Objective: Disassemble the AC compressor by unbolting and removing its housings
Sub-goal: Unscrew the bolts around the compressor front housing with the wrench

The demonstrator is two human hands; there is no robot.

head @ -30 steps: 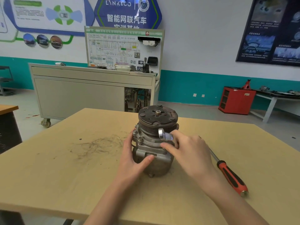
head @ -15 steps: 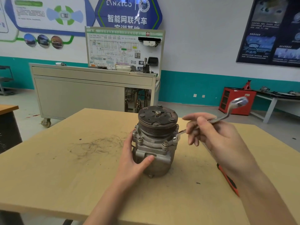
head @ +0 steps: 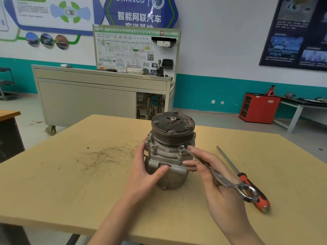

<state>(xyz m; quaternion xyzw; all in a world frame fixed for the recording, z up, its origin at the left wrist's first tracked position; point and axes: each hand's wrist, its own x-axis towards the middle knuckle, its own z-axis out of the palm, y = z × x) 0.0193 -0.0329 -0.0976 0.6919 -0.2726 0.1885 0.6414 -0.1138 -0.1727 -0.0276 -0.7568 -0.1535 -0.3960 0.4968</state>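
Compressor (head: 170, 161) stands upright near the middle of the tan table (head: 67, 195), pulley (head: 173, 127) on top, centre nut (head: 173, 119) in place. Left hand (head: 145, 174) grips the lower body from the left side: thumb laid across the front face, the other fingers curled round the far side and mostly hidden. Right hand (head: 219, 190) holds a flat wrench (head: 223, 181) by the shank, thumb on top and fingers curled underneath, with the index finger stretched forward along the tool toward the compressor. The wrench's open end sits at the front right flange bolt (head: 181, 149); the bolt stands raised above the flange (whether the end is fully seated on the head cannot be told from this angle). The ring end points back toward the camera and hangs over the handle of a red and black screwdriver (head: 261, 200), which lies on the table to the right of the compressor, tip pointing away. A second bolt (head: 153, 149) shows on the front left of the flange, near the left hand's fingers. Dark scuff marks (head: 108, 154) on the table left of the compressor. Behind the table: a grey cabinet on wheels (head: 85, 99) carrying a wiring diagram board (head: 136, 48), and a red cabinet (head: 258, 107) against the teal and white wall
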